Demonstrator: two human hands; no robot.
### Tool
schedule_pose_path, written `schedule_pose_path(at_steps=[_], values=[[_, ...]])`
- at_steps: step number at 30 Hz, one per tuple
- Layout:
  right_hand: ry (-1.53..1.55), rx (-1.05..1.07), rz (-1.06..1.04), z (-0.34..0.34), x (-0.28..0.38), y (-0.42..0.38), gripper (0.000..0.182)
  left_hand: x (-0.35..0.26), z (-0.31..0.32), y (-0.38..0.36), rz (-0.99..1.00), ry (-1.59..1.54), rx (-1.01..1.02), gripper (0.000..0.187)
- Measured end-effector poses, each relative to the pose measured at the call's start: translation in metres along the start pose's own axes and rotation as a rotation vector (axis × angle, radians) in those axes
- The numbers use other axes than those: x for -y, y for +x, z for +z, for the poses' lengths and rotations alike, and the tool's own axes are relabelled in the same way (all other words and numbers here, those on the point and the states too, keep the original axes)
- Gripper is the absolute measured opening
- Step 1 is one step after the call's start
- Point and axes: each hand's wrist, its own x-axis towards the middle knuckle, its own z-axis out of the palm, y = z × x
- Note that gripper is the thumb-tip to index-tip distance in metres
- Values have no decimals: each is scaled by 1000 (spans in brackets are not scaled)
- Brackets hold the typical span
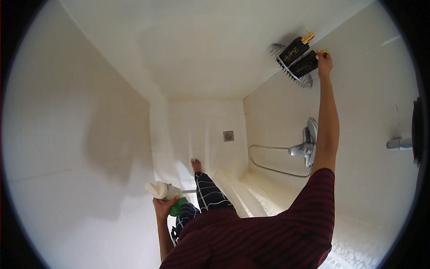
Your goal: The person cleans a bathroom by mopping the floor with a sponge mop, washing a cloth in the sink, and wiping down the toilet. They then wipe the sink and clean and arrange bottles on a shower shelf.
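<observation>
My right hand (325,65) reaches up to the corner shelf, its fingers closed around the gold pump top of a black shampoo bottle (303,65). Beside that one leans a second black pump bottle (292,51) with gold lettering. Both sit in a wire corner rack (286,71). Low on the left, my left hand (163,207) is wrapped around a white plastic bottle (166,191) with a pale, slanted top. A soft green item (178,207) shows just under the bottle, against the same hand; its kind is unclear.
A chrome shower mixer (305,148) with a thin metal hose (257,167) is on the right wall, below my right arm. A pipe fitting (398,143) juts out farther right. A square drain (228,136) lies in the pale floor, near my bare foot (196,166).
</observation>
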Motion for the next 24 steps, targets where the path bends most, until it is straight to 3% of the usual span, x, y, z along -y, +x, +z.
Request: schedule_pose_path(at_steps=[5, 11, 14, 17, 19, 20, 21, 22, 24], values=[[36, 43, 5, -4, 3, -7, 57, 21, -8, 4, -21, -82, -10, 55], [-106, -477, -128, 16, 1, -42, 65, 68, -33, 11, -47, -134, -10, 56], [-59, -716, -214, 50, 8, -113, 57, 91, -49, 9, -41, -195, -39, 56], [70, -612, -417, 127, -15, -256, 30, 111, -60, 13, 0, -249, -42, 56], [-247, 457, 45, 166, -77, -359, 20, 103, -31, 13, -14, -215, -64, 55], [-485, 908, -227, 201, -156, -435, 23, 98, -27, 10, -32, -106, -71, 54], [-723, 1388, -532, 198, -130, -512, 53, 97, -25, 10, -31, -79, -59, 55], [-567, 1874, -58, 152, -124, -548, 51, 101, -28, 13, -14, -66, -52, 55], [-698, 1928, -321, 178, -141, -617, 56, 115, -31, 16, 44, -89, -76, 53]])
